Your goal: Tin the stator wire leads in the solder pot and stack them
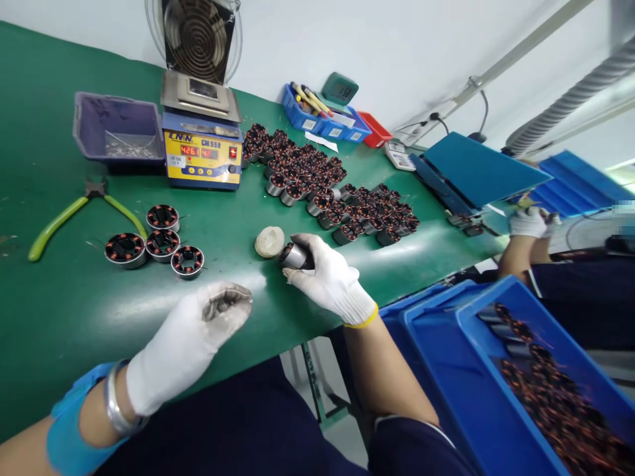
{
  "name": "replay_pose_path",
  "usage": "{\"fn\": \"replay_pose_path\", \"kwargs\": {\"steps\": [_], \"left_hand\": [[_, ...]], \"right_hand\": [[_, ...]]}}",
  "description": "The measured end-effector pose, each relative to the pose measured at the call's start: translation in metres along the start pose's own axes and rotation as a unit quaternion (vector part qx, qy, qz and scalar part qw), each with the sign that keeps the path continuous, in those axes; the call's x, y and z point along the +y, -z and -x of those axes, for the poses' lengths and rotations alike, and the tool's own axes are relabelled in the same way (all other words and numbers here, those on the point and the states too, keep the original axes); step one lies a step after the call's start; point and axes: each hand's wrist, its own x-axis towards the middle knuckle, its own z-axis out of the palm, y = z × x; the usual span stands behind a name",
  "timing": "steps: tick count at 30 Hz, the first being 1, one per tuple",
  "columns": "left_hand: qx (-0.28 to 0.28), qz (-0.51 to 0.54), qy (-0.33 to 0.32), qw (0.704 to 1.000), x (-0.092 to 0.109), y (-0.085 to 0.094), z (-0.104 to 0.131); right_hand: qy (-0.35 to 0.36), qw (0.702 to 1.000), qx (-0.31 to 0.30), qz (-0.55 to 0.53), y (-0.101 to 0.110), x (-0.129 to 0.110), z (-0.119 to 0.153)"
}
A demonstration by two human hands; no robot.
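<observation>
My right hand, in a white glove with a yellow cuff, is closed around a motor stator. The stator has a bare metal outer ring and lies on its side in the fingers. Right beside it on the table sits a round cream-coloured lump. My left hand, gloved with greyed fingertips, hovers over the front of the table. Its fingers curl loosely with a gap at the thumb, and I see nothing held in them. Several wound stators stand upright beyond the left hand, near green-handled cutters.
Many stators crowd the middle of the green table. Behind stand a yellow-fronted soldering unit, a purple tray and a fan. Blue bins with stators adjoin the right edge. A co-worker's gloved hand is far right.
</observation>
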Motion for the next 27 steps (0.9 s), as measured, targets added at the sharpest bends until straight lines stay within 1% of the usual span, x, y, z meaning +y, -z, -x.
{"fn": "replay_pose_path", "kwargs": {"steps": [2, 6, 10, 12, 14, 16, 17, 18, 21, 23, 27], "left_hand": [[-0.024, -0.011, 0.001, 1.0, -0.001, -0.001, 0.001], [-0.066, -0.04, 0.006, 0.997, -0.003, -0.002, 0.002], [-0.072, -0.062, 0.004, 0.995, -0.004, -0.002, 0.002], [-0.07, -0.064, 0.004, 0.995, -0.004, -0.002, 0.002], [-0.071, -0.067, 0.004, 0.995, -0.006, -0.002, 0.002], [-0.075, -0.072, 0.007, 0.995, -0.009, -0.002, 0.002], [-0.076, -0.075, 0.01, 0.994, -0.01, -0.002, 0.002], [-0.076, -0.08, 0.014, 0.994, -0.011, -0.002, 0.002], [-0.074, -0.102, 0.022, 0.992, -0.011, -0.002, 0.002], [-0.071, -0.119, 0.024, 0.99, -0.01, -0.001, 0.001], [-0.038, -0.191, 0.021, 0.981, -0.012, -0.004, 0.0]], "right_hand": [[-0.016, 1.0, -0.014, 0.01, 0.006, -0.005, -0.003], [-0.007, 1.0, -0.019, 0.023, 0.012, -0.01, -0.012], [-0.02, 0.999, -0.02, 0.025, 0.013, -0.009, -0.015], [0.008, 1.0, 0.01, 0.009, 0.013, -0.006, -0.011], [0.048, 0.996, 0.07, -0.001, 0.012, -0.002, -0.006], [0.072, 0.989, 0.127, 0.025, 0.011, 0.004, -0.003], [0.084, 0.985, 0.141, 0.052, 0.01, 0.006, -0.002], [0.098, 0.981, 0.142, 0.085, 0.008, 0.008, -0.003], [0.142, 0.966, 0.109, 0.188, 0.004, 0.009, -0.008], [0.148, 0.955, 0.096, 0.237, 0.001, 0.007, -0.011], [0.143, 0.948, 0.088, 0.269, 0.002, 0.003, -0.012]]}}
